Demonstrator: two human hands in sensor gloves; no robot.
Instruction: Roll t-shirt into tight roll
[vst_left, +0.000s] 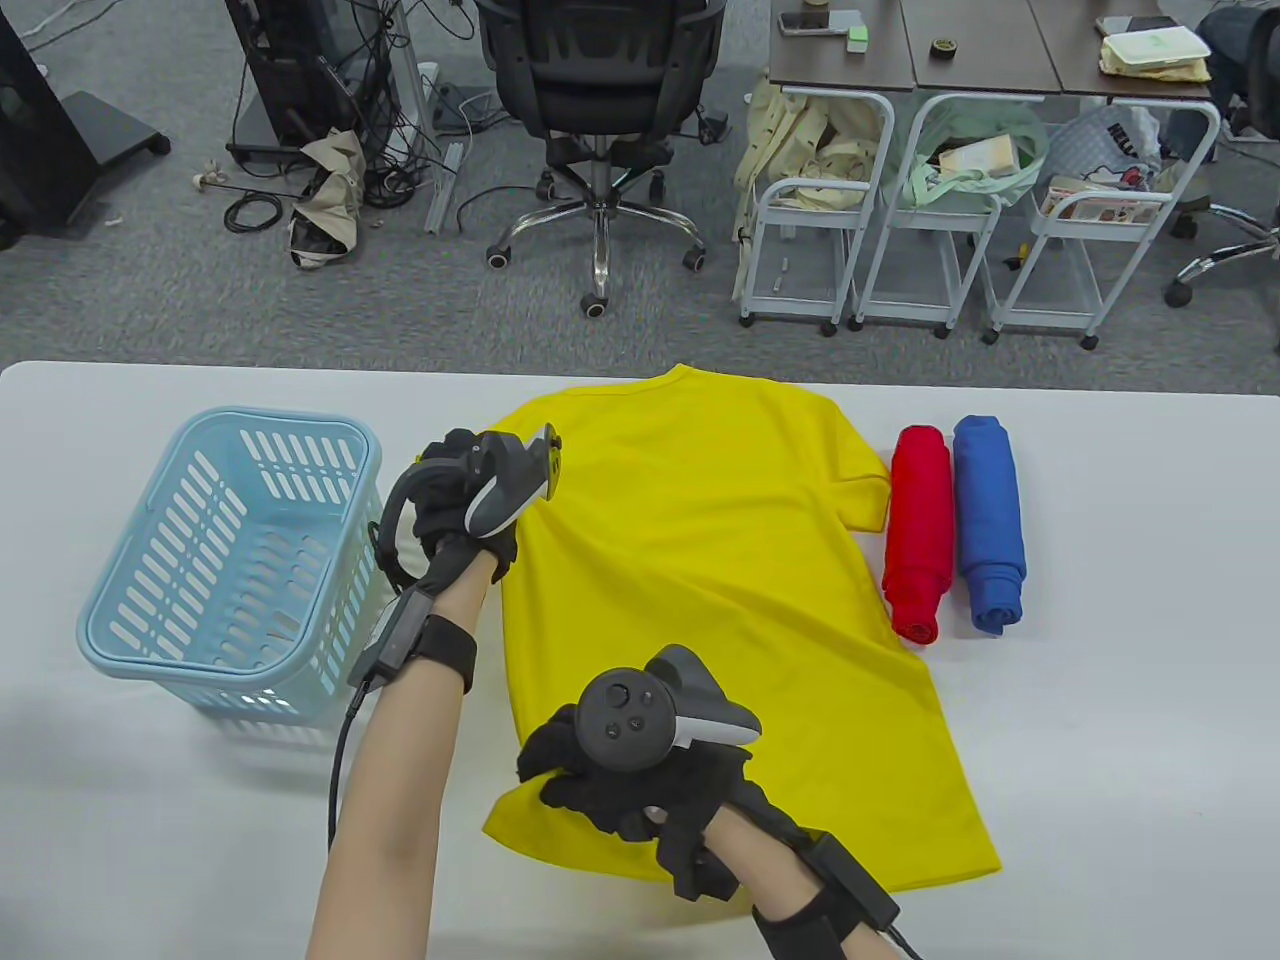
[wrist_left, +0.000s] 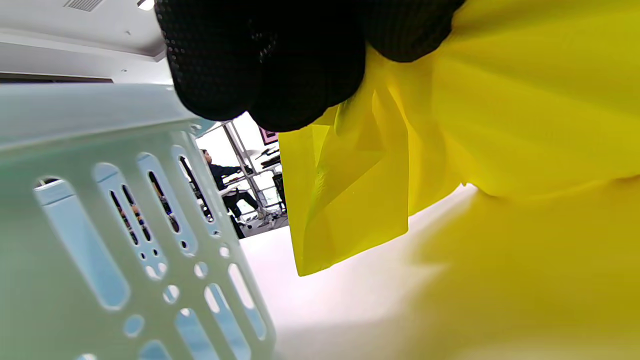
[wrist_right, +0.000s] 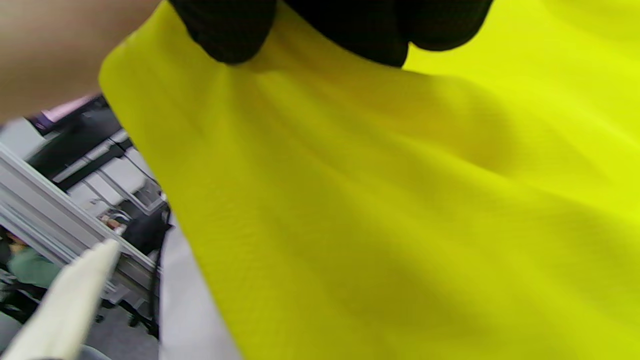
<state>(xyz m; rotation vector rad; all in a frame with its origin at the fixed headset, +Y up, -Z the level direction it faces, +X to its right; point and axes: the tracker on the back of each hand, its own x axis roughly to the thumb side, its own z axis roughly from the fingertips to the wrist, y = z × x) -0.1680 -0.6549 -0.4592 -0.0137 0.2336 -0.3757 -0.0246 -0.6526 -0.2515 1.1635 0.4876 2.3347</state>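
From the table view you have one yellow t-shirt (vst_left: 720, 600) spread mid-table, one blue basket (vst_left: 225, 555) on its left, and two finished rolls, one red (vst_left: 918, 530), one blue (vst_left: 988, 520), on its right. Your left hand (vst_left: 465, 500) holds its left sleeve edge; your right hand (vst_left: 640, 780) its near-left hem.

Left wrist view: curled fingers (wrist_left: 260, 60) pinch bunched yellow cloth.

Right wrist view: fingertips (wrist_right: 230, 30) grip smooth, creased cloth.

1. From my seat I see a grey carpeted floor (vst_left: 200, 290) beyond the white table (vst_left: 1100, 600).
2. A black office chair (vst_left: 600, 90) stands on a chrome wheeled base.
3. To its left, tangled cables (vst_left: 300, 130) lie around dark equipment stands.
4. To its right, brown desks (vst_left: 910, 50) stand over white wheeled carts (vst_left: 810, 240) stuffed with bags.
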